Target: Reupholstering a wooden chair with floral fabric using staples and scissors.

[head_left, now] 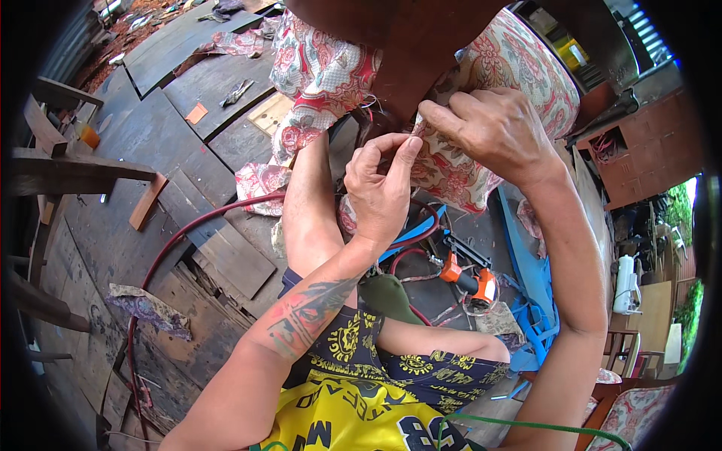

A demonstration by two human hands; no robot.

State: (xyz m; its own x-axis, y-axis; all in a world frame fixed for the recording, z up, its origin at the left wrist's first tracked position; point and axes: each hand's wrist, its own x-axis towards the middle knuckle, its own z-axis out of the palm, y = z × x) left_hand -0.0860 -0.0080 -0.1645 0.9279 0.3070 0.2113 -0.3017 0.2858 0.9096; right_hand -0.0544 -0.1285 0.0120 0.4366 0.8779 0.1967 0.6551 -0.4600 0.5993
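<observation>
My left hand (380, 188) pinches the edge of red-and-cream floral fabric (459, 173) between thumb and forefinger, just under a dark brown wooden piece (398, 37). My right hand (496, 131) is curled close above it, its fingertips closed on the same fabric edge. The exact bit gripped is small and partly hidden by the fingers. More of the floral fabric hangs at the left (323, 75) of the wood, with some thin loose threads beside it.
An orange-and-black air tool (470, 282), a red hose (173, 244) and blue strapping (534, 323) lie below my arms on worn boards (120, 225). Dark wooden frames (68, 169) stand at the left. A brown cabinet (632, 158) is at the right.
</observation>
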